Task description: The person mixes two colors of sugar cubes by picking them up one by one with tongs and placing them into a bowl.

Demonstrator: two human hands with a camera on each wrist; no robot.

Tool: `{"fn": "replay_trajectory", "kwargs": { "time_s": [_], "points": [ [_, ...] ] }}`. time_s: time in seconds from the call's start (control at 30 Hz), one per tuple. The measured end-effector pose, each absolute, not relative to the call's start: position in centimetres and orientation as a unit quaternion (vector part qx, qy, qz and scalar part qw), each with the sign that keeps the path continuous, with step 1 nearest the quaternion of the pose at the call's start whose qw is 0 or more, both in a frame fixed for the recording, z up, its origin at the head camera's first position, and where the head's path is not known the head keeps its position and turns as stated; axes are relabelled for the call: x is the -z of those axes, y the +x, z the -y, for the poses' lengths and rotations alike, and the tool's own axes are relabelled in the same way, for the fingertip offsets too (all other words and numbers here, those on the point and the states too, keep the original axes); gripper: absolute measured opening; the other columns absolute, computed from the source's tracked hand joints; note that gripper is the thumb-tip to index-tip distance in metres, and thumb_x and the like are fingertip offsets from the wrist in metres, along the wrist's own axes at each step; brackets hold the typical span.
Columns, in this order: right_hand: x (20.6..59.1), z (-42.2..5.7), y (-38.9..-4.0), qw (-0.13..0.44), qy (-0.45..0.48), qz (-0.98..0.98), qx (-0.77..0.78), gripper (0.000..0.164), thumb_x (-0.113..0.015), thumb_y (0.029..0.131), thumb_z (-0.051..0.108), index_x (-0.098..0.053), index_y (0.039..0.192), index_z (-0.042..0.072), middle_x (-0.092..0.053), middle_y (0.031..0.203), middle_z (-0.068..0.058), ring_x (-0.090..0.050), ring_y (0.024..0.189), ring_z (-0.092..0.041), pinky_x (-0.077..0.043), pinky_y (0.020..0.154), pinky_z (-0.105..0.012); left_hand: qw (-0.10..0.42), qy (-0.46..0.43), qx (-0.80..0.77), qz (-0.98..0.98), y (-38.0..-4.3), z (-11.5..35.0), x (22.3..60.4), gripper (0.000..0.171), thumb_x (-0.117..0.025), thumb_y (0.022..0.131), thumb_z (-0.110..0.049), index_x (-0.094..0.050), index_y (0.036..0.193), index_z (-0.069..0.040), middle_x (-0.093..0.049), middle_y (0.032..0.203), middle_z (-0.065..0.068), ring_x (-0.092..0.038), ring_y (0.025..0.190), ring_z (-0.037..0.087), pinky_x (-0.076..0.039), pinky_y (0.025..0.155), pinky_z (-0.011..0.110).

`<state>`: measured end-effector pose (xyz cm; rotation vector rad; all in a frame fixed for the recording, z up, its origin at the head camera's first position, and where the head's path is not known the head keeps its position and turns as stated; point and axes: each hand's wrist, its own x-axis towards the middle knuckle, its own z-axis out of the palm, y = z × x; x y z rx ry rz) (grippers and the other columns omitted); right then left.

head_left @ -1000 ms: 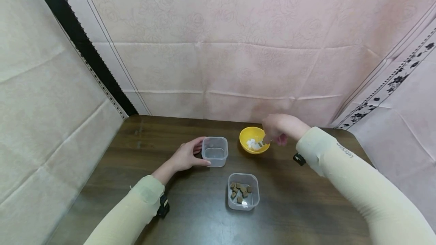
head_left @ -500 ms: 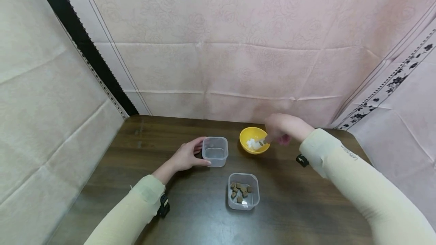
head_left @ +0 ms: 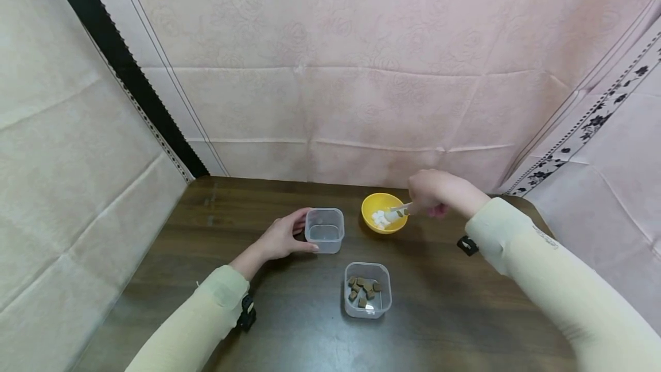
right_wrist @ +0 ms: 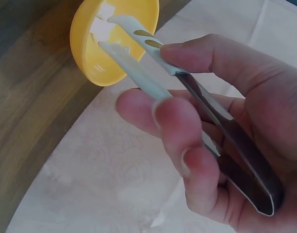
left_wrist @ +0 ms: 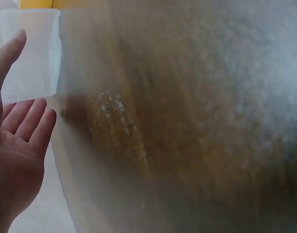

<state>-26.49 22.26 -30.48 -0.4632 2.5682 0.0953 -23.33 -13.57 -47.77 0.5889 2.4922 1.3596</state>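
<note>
My right hand [head_left: 431, 191] holds a pair of small tongs [right_wrist: 206, 107] with a shiny metal body and white tips. Thumb and fingers lie on opposite arms, and the tips stand apart inside a yellow bowl [head_left: 373, 202]. White cubes [head_left: 381, 220] lie in the bowl beside those tips. Further left, my left hand [head_left: 281, 237] grips a clear plastic container [head_left: 325, 247] by its left side, thumb along the near wall and fingers at the far-left corner. In the left wrist view, the thumb overlaps the container's wall.
A second clear container [head_left: 368, 313] with several brown cubes [head_left: 363, 289] stands nearer on the dark wooden table [head_left: 289, 314]. Pale patterned cloth [head_left: 330, 108] hangs right behind the table's far edge and along both sides.
My right hand has shifted a little to the right, and more of the tongs shows over the bowl. The left hand and both containers have stayed in place.
</note>
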Motion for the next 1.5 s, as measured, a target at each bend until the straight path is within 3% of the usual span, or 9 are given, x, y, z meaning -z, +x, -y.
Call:
{"fn": "replay_trajectory", "kwargs": {
  "time_s": [0.47,0.8,1.0,1.3,1.5],
  "points": [
    [30.2,-23.5,-24.2,0.216,-0.212,-0.952,0.043,0.023,-0.069,0.096,0.024,-0.072,0.077,0.012,-0.066,0.061,-0.004,-0.063,0.044,-0.014,-0.056,0.043,-0.028,0.122,0.203,-0.456,-0.858,-23.5,13.6,47.5,0.093,-0.096,0.083,-0.023,-0.044,0.159,-0.012,-0.060,0.149,0.013,-0.058,0.140,0.034,-0.046,0.119,0.053],
    [30.5,-24.3,-23.1,0.191,-0.243,-0.946,0.095,0.015,-0.069,0.096,0.021,-0.077,0.085,0.014,-0.068,0.065,-0.005,-0.062,0.044,-0.014,-0.055,0.043,-0.028,0.115,0.223,-0.435,-0.865,-23.6,14.4,46.5,0.108,-0.099,0.078,-0.029,-0.037,0.164,-0.009,-0.048,0.163,0.015,-0.050,0.148,0.036,-0.043,0.121,0.052],
    [30.3,-24.5,-22.1,0.183,-0.252,-0.944,0.112,0.011,-0.070,0.096,0.019,-0.080,0.094,0.014,-0.066,0.066,0.000,-0.060,0.044,-0.013,-0.052,0.043,-0.027,0.090,0.241,-0.420,-0.871,-23.5,15.1,45.1,0.108,-0.099,0.078,-0.028,-0.037,0.164,-0.010,-0.046,0.165,0.014,-0.050,0.148,0.034,-0.042,0.121,0.052],
    [30.3,-24.7,-20.2,0.144,-0.291,-0.937,0.131,0.007,-0.075,0.095,0.019,-0.080,0.095,0.015,-0.057,0.064,0.006,-0.059,0.045,-0.009,-0.053,0.046,-0.028,0.060,0.277,-0.374,-0.883,-21.5,15.0,42.4,0.108,-0.101,0.075,-0.031,-0.041,0.164,-0.015,-0.046,0.166,0.008,-0.047,0.151,0.033,-0.041,0.121,0.059],
    [30.3,-24.5,-19.3,0.128,-0.298,-0.939,0.117,0.007,-0.076,0.095,0.022,-0.078,0.093,0.016,-0.054,0.061,0.008,-0.055,0.045,-0.007,-0.044,0.045,-0.025,0.065,0.304,-0.354,-0.882,-19.3,14.2,41.8,0.106,-0.100,0.075,-0.033,-0.043,0.163,-0.016,-0.048,0.165,0.007,-0.047,0.151,0.032,-0.039,0.122,0.058]
  ]
}}
